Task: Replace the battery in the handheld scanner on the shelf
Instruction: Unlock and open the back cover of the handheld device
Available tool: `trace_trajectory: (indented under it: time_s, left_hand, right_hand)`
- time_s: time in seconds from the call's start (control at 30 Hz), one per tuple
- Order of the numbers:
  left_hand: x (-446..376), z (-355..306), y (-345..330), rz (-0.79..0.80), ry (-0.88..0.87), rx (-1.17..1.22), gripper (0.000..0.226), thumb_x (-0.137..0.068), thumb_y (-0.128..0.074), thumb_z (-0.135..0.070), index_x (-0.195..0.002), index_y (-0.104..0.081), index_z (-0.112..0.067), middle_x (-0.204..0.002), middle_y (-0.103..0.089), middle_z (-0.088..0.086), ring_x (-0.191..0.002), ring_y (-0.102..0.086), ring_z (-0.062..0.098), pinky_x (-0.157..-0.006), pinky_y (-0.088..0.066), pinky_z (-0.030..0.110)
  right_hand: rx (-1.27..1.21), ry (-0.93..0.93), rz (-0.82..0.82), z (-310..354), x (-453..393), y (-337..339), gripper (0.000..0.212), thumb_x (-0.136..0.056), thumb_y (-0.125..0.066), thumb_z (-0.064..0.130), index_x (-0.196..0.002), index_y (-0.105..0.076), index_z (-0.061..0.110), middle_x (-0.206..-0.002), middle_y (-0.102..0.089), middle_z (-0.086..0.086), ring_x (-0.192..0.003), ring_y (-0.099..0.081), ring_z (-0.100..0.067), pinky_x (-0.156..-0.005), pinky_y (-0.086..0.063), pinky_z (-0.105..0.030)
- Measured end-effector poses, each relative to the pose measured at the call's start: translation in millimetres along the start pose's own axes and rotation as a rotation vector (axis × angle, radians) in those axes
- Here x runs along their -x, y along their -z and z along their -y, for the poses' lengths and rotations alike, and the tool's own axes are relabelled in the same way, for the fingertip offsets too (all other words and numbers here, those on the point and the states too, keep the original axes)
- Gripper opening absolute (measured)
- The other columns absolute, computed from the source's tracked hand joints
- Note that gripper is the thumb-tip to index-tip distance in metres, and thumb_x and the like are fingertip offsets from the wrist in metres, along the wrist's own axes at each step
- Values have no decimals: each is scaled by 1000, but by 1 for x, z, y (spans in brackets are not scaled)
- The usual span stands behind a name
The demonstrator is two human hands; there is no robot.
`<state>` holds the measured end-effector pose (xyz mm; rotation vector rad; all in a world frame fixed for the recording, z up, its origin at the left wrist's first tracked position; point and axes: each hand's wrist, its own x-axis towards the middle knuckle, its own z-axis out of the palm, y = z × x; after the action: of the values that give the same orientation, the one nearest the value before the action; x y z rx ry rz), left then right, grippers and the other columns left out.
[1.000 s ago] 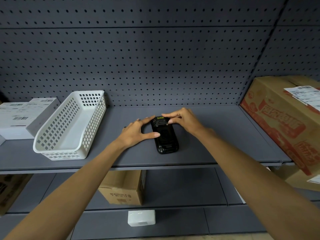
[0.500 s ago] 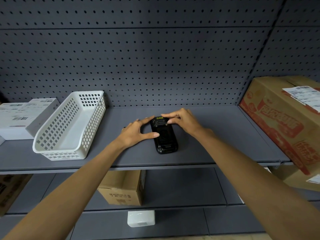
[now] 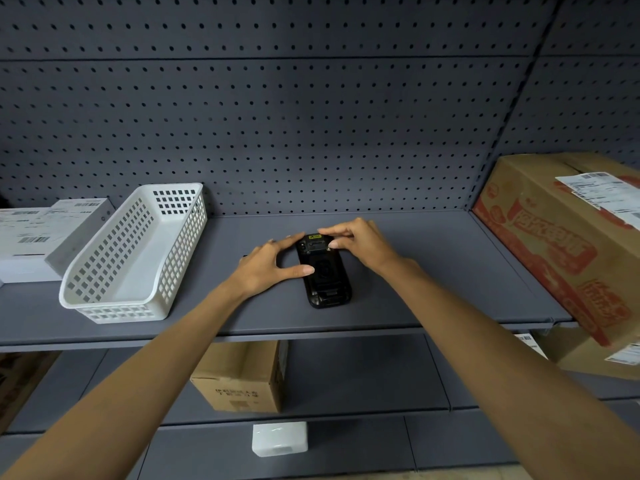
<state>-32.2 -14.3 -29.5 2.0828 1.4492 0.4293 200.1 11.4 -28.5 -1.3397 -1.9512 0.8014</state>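
A black handheld scanner (image 3: 327, 282) lies back side up on the grey shelf (image 3: 433, 271), its top end pointing to the pegboard. My left hand (image 3: 266, 268) braces its left side, thumb on the back panel and fingers at the top left corner. My right hand (image 3: 360, 242) pinches the scanner's top end with thumb and fingers. A yellow label shows at the top edge. No loose battery is visible.
A white plastic basket (image 3: 138, 254) stands left of the scanner, with white labelled boxes (image 3: 38, 237) beyond it. A large red-printed carton (image 3: 561, 237) sits at the right end. Below are a small cardboard box (image 3: 242, 375) and a white box (image 3: 280, 438).
Both hands stay on the scanner in nearly the same grip. Nothing has visibly come apart or moved.
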Motion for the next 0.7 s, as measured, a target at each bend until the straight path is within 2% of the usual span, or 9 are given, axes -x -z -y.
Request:
trace_trajectory:
  time_s: [0.1, 0.17, 0.23, 0.37, 0.5, 0.6, 0.7]
  left_hand:
    - [1, -1, 0, 1, -1, -2, 109, -54, -48, -93, -149, -28, -44, -152, -43, -7, -143, -34, 22, -112, -33, 55]
    - [1, -3, 1, -3, 0, -9, 103, -59, -54, -87, -149, -28, -43, -151, -44, -5, -143, -35, 23, -112, -33, 53]
    - [2, -3, 1, -5, -8, -8, 105, -58, -53, -89, -149, -29, -42, -151, -44, -6, -142, -36, 22, -112, -34, 52]
    - [2, -1, 1, -22, -42, 25, 106, -54, -47, -95, -146, -31, -45, -151, -44, -11, -141, -38, 17, -112, -35, 53]
    - [1, 2, 0, -61, -115, 73, 90, -63, -58, -84, -142, -36, -46, -149, -44, -16, -145, -32, 10, -116, -31, 49]
    - [3, -4, 0, -97, -183, 89, 66, -75, -69, -59, -135, -52, -37, -148, -46, -14, -148, -22, 8, -120, -24, 40]
    - [4, -10, -1, -106, -235, 74, 39, -87, -66, -40, -126, -63, -32, -149, -46, -10, -148, -20, 9, -119, -20, 34]
  right_hand:
    - [1, -13, 10, 1, 0, 1, 39, -86, -67, -1, -123, -67, 10, -124, -69, -10, -119, -63, -16, -107, -46, -28]
    - [-5, -20, 15, 3, 2, 1, 38, -86, -66, -1, -123, -67, 9, -125, -68, -10, -119, -62, -15, -106, -45, -25]
    - [8, -9, -2, 5, 5, 1, 35, -87, -66, -1, -120, -68, 10, -122, -70, -7, -118, -63, -14, -104, -46, -24]
    - [80, 50, -108, 9, 10, -2, 23, -88, -63, 3, -101, -71, 20, -108, -72, 4, -108, -65, -11, -97, -53, -35]
    - [164, 88, -125, 17, 13, 5, 24, -92, -59, 3, -91, -74, 21, -100, -65, 4, -95, -62, -11, -88, -51, -32]
    - [217, 72, -48, 23, 14, 10, 26, -95, -56, 3, -94, -76, 20, -103, -62, 1, -94, -57, -11, -87, -47, -31]
    - [286, 52, 20, 25, 13, 10, 29, -97, -53, 4, -99, -76, 21, -107, -60, -1, -99, -56, -15, -90, -46, -33]
